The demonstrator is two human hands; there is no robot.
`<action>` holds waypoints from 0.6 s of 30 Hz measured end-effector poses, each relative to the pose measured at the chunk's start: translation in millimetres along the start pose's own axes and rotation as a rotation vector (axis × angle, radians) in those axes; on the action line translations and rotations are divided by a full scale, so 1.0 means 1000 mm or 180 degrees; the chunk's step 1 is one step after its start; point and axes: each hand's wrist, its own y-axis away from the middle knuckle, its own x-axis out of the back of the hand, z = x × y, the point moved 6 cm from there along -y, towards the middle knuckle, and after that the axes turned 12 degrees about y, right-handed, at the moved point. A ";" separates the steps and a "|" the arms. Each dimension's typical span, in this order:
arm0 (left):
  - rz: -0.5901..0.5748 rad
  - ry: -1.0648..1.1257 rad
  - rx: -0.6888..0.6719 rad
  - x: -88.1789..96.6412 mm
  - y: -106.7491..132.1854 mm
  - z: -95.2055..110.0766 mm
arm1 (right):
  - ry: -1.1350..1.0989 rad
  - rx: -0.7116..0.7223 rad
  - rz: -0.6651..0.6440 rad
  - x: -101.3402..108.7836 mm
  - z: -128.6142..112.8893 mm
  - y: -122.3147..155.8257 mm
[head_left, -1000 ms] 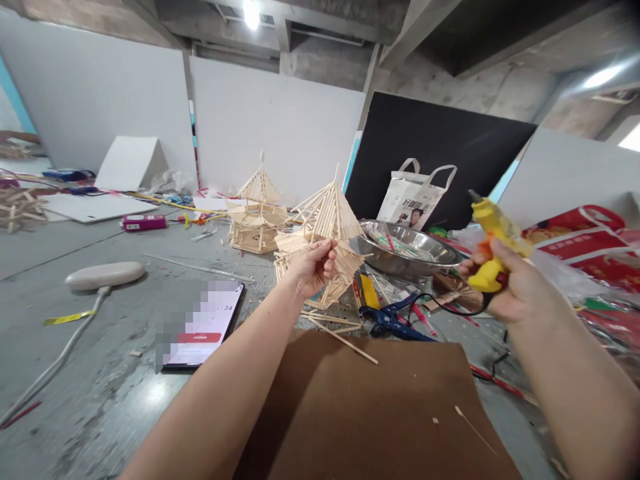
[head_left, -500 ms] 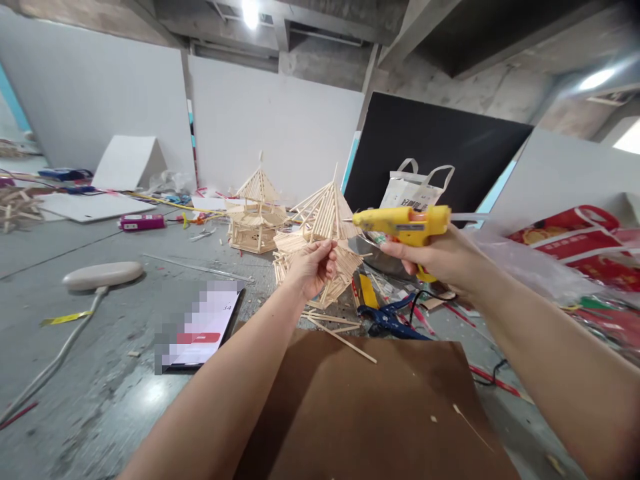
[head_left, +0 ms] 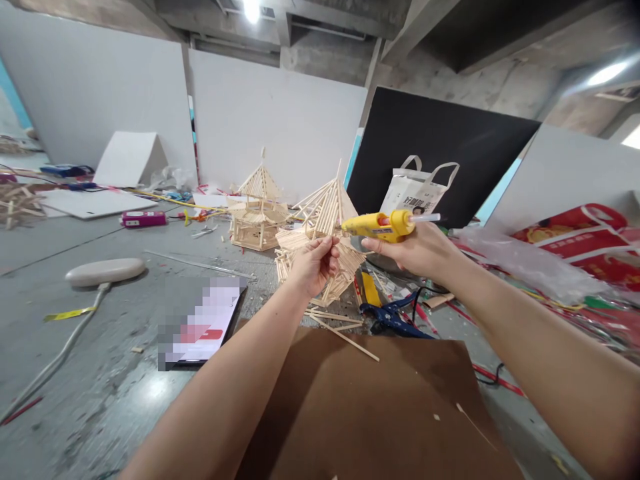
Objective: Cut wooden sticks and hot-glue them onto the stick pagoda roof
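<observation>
My right hand (head_left: 417,252) grips a yellow hot glue gun (head_left: 387,225), a clear glue stick poking from its back end. The gun's nozzle points left, close to the roof of a pagoda model (head_left: 325,217) built from thin wooden sticks. In front of that model, my left hand (head_left: 316,265) is closed in a pinch; whatever is between thumb and forefinger is too small to make out. Part of the model is hidden behind this hand. A second, similar stick pagoda (head_left: 259,213) stands to its left, with a pointed roof and a tiered base.
A brown board (head_left: 380,407) lies in front of me, with loose sticks (head_left: 345,331) at its far edge. Blue-handled pliers (head_left: 395,318) lie right of the model. A phone (head_left: 210,327), a grey lamp-like object (head_left: 105,269) and a white bag (head_left: 415,190) are around.
The glue gun in my right hand has moved left and slightly down, bringing its nozzle nearer the model and my left fingers. My left hand stays pinched in nearly the same place.
</observation>
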 end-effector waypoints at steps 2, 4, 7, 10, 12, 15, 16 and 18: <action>0.0040 -0.0013 0.0011 0.000 0.000 0.000 | 0.0023 -0.0064 -0.0045 -0.001 0.001 -0.001; 0.0046 -0.0006 0.0015 -0.001 0.000 -0.001 | 0.0060 -0.0170 -0.0087 -0.001 0.002 -0.001; 0.0022 0.0043 0.0015 -0.001 0.000 -0.001 | 0.0060 -0.0209 -0.0129 -0.001 0.001 -0.001; 0.0031 0.0074 0.0018 0.000 0.000 0.000 | 0.0000 -0.0122 -0.0121 0.001 -0.001 -0.001; 0.0051 0.0070 0.0013 0.000 -0.001 0.000 | -0.0016 -0.0103 -0.0131 0.001 -0.001 -0.002; 0.0065 0.0050 0.0008 0.000 -0.001 0.000 | -0.0005 -0.0120 -0.0165 0.001 0.001 -0.002; 0.0066 0.0045 0.0007 -0.001 -0.001 0.000 | -0.0006 -0.0112 -0.0169 0.001 0.001 -0.002; 0.0077 0.0038 0.0007 -0.001 -0.001 0.000 | -0.0020 -0.0090 -0.0180 0.001 0.001 -0.001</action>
